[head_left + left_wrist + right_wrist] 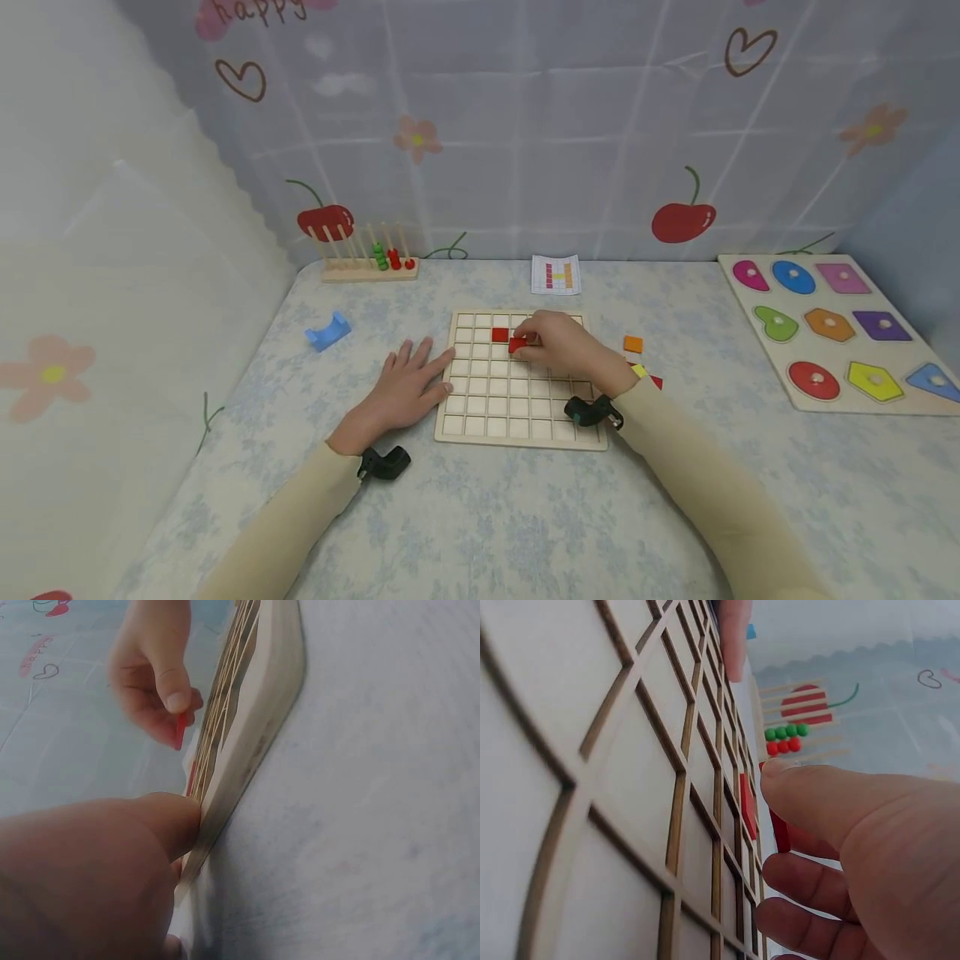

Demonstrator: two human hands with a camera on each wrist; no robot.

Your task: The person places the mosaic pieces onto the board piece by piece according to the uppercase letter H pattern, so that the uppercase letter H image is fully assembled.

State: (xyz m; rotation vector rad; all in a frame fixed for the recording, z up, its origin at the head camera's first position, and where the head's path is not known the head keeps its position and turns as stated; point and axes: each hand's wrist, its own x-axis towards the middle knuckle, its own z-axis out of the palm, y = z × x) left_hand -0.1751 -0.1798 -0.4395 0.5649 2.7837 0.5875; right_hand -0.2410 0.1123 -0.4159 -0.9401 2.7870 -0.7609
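Note:
A wooden grid board [487, 407] lies on the cloth-covered table, with one red square tile [499, 334] set in a cell near its far side. My right hand [561, 343] pinches a second red tile [517, 344] between thumb and fingers, just above the grid and beside that first tile. In the right wrist view the held tile [780, 831] stands tilted off the board. My left hand [401, 390] lies with its fingers spread on the table, its thumb and index finger touching the board's left edge. My right hand hides part of the board's far right.
Right of the board lie an orange tile [633, 344] and a few red and yellow tiles [639, 371], partly hidden by my right wrist. A pattern card [556, 275], a peg stand with beads [370, 271], a blue piece [328, 332] and a shape puzzle [813, 337] sit around it.

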